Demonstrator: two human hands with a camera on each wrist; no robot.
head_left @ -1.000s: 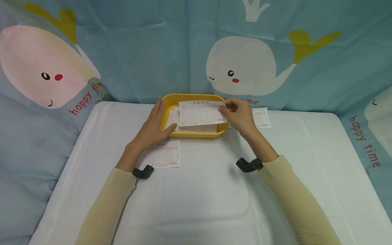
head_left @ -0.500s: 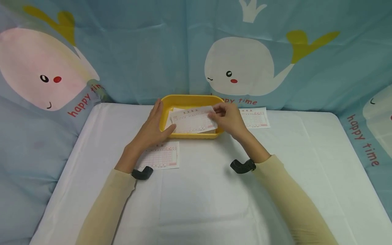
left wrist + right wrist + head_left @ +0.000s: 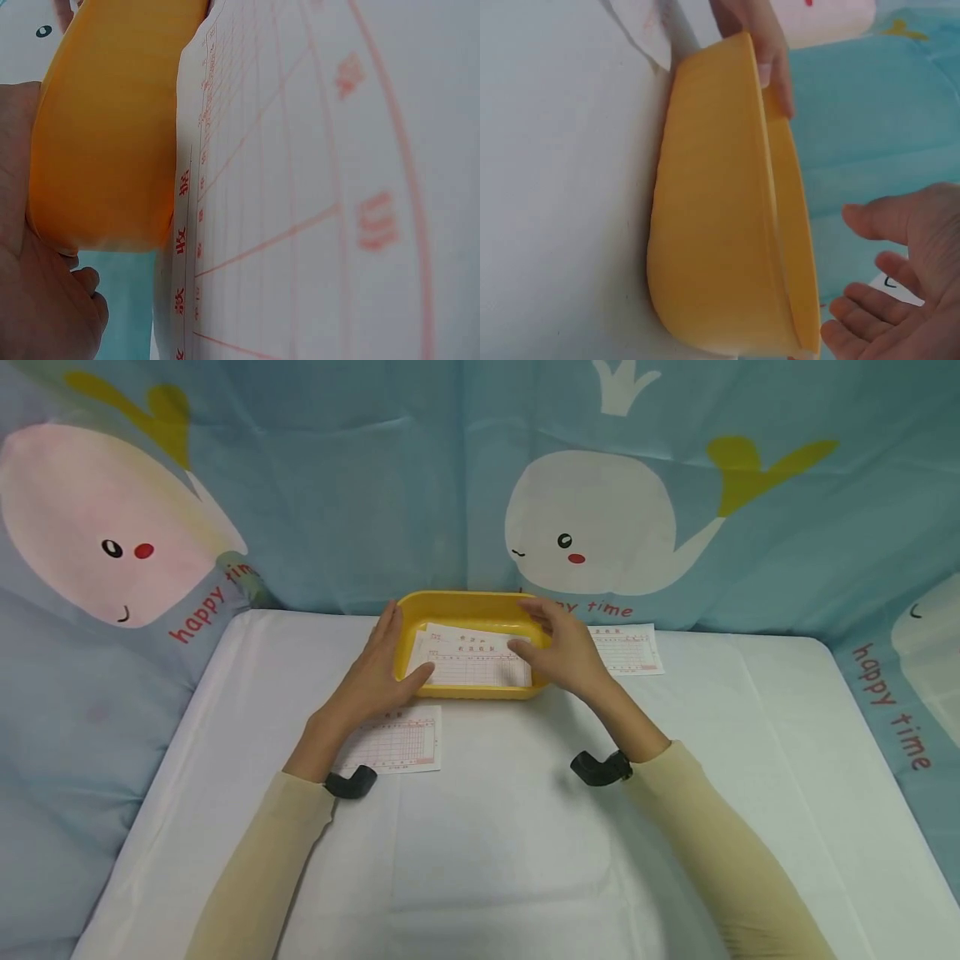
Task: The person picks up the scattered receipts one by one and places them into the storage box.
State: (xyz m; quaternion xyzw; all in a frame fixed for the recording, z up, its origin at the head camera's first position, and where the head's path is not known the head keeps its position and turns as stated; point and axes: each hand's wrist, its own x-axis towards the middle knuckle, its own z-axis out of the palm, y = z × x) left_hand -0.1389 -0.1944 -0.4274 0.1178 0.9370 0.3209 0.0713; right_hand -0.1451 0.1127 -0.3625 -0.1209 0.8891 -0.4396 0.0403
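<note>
A yellow plastic tray (image 3: pixel 472 692) stands at the back of the table with several printed receipt slips (image 3: pixel 480 671) lying in it. My left hand (image 3: pixel 367 675) holds the tray's left end, thumb over the near rim and fingers along the outer side. Over the right end hovers my right hand (image 3: pixel 567 652), its fingers spread and holding nothing; in the right wrist view this hand (image 3: pixel 915 277) is apart from the rim. Another receipt slip (image 3: pixel 401 745) lies in front of the tray, partly under my left wrist. It fills much of the left wrist view as a red-lined form (image 3: pixel 292 187).
One more receipt slip (image 3: pixel 628 650) lies right of the tray, partly hidden by my right hand. A white cloth (image 3: pixel 495 843) covers the table. Behind it hangs a blue curtain (image 3: pixel 337 527) with whale prints.
My right hand lowered a receipt slip into the tray and let go of it; the slip now lies on the others. The left hand stayed at the tray's end.
</note>
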